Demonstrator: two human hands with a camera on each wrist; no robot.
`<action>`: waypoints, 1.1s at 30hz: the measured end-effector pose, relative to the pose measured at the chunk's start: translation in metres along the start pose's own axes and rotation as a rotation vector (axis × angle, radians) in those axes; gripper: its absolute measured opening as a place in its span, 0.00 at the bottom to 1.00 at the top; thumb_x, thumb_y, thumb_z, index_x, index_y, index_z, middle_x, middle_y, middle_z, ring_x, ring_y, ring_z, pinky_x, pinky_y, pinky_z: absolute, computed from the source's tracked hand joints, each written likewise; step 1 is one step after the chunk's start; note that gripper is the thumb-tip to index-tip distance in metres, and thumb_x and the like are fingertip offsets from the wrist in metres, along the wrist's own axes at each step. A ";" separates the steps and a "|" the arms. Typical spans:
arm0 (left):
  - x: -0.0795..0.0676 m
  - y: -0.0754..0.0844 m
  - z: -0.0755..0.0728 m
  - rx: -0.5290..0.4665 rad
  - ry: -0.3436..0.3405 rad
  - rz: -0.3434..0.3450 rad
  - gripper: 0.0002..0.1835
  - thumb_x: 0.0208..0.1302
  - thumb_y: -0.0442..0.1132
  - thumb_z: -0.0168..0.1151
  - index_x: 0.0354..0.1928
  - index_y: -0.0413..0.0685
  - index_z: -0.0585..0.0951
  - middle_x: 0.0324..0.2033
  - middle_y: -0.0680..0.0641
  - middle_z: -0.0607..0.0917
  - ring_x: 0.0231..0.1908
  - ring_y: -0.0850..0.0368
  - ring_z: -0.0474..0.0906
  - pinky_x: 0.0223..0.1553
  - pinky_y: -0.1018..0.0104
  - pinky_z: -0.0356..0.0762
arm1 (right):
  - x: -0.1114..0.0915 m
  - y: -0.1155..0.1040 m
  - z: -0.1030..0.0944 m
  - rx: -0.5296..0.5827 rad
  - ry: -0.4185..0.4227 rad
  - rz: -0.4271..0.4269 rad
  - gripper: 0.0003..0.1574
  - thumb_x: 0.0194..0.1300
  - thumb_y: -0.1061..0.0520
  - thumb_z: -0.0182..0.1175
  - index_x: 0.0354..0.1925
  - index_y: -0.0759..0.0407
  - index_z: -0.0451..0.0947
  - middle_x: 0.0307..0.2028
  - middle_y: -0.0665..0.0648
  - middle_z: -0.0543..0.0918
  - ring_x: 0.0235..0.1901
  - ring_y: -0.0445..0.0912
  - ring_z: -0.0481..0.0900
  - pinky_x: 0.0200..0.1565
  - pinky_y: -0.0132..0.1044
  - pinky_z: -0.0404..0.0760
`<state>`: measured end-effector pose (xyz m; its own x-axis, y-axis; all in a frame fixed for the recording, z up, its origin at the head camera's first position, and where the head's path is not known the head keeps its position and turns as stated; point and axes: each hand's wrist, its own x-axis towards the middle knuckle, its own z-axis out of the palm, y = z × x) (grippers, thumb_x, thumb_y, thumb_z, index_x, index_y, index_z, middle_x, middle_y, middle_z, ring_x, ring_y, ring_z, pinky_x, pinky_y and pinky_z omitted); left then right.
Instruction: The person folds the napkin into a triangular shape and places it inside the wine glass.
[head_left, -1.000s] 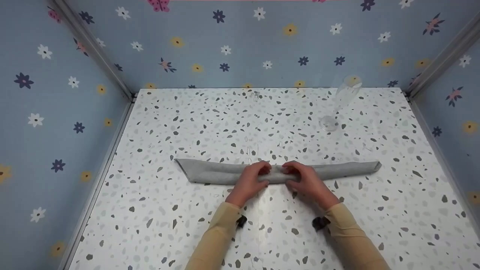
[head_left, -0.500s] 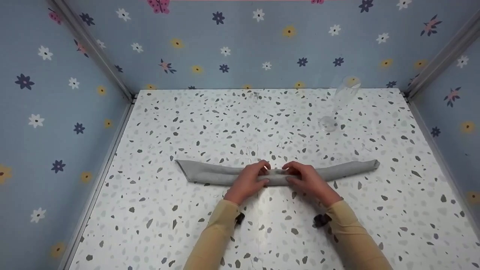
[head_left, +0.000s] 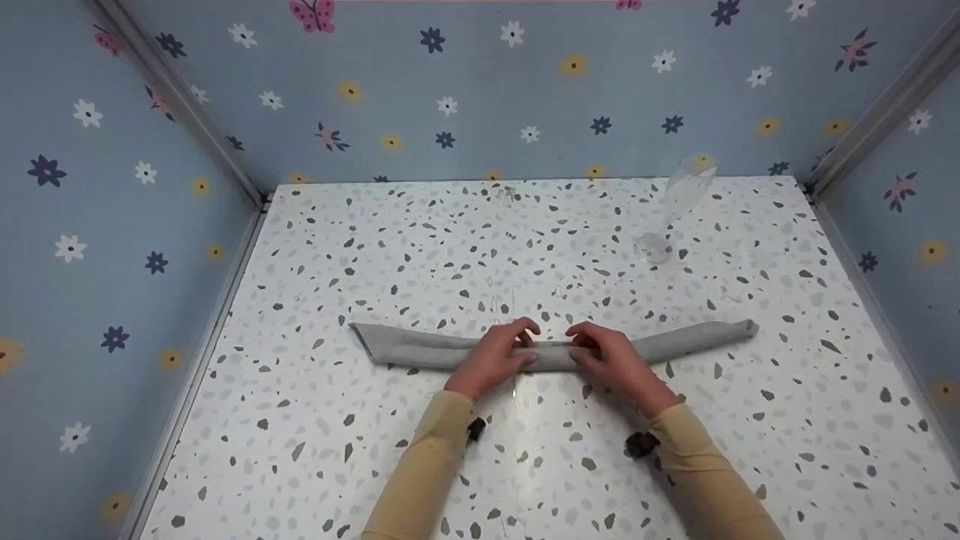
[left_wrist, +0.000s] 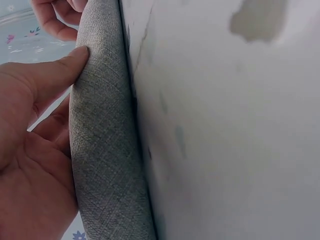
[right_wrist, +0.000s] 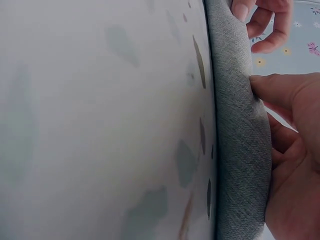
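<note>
A grey cloth [head_left: 555,358], rolled into a long strip, lies crosswise on the speckled table. Its left end is slanted and its right end bends slightly away. My left hand [head_left: 499,356] holds the roll left of its middle, thumb on the near side and fingers curled over the far side. A short gap to the right, my right hand [head_left: 615,364] holds it the same way. In the left wrist view the thumb [left_wrist: 75,60] presses the weave of the cloth [left_wrist: 107,140]. The right wrist view has the right thumb [right_wrist: 265,86] against the cloth [right_wrist: 240,145].
A clear stemmed glass [head_left: 652,247] stands behind the cloth, toward the back right of the table [head_left: 405,247]. Blue flowered panels [head_left: 480,82] wall the table at the back and both sides.
The roll's middle has turned slightly toward me under both hands, and its right end has curled a little tighter. The glass stays where it was.
</note>
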<state>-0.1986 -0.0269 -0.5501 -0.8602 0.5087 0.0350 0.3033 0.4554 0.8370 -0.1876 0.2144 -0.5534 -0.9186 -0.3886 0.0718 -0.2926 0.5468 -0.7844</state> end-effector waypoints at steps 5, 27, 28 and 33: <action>0.002 -0.001 -0.001 0.001 -0.010 -0.001 0.18 0.61 0.36 0.66 0.52 0.44 0.77 0.39 0.50 0.84 0.42 0.58 0.79 0.47 0.64 0.75 | -0.007 -0.006 -0.001 -0.090 0.082 -0.093 0.19 0.59 0.65 0.67 0.50 0.59 0.77 0.42 0.53 0.81 0.46 0.47 0.78 0.51 0.44 0.75; 0.005 -0.013 -0.010 -0.022 0.044 -0.088 0.21 0.56 0.44 0.71 0.50 0.45 0.78 0.29 0.54 0.83 0.30 0.61 0.78 0.34 0.66 0.76 | -0.017 -0.005 -0.001 0.033 0.041 -0.006 0.29 0.53 0.71 0.67 0.54 0.59 0.75 0.49 0.52 0.81 0.54 0.46 0.75 0.59 0.41 0.69; 0.004 -0.013 -0.011 -0.016 0.053 -0.093 0.22 0.55 0.44 0.72 0.50 0.45 0.78 0.29 0.54 0.82 0.30 0.61 0.77 0.34 0.66 0.76 | -0.016 -0.004 -0.001 0.039 0.038 0.003 0.29 0.54 0.71 0.67 0.54 0.60 0.75 0.49 0.52 0.81 0.53 0.46 0.76 0.59 0.41 0.69; 0.003 -0.016 -0.015 0.006 0.090 -0.090 0.20 0.55 0.43 0.71 0.47 0.43 0.79 0.27 0.54 0.81 0.27 0.61 0.75 0.32 0.67 0.75 | -0.013 0.000 -0.003 0.070 0.035 0.033 0.28 0.54 0.71 0.67 0.54 0.62 0.75 0.47 0.52 0.82 0.51 0.45 0.77 0.57 0.40 0.72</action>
<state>-0.2121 -0.0438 -0.5556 -0.9173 0.3982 0.0093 0.2257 0.5004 0.8358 -0.1767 0.2215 -0.5527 -0.9363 -0.3449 0.0657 -0.2442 0.5052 -0.8277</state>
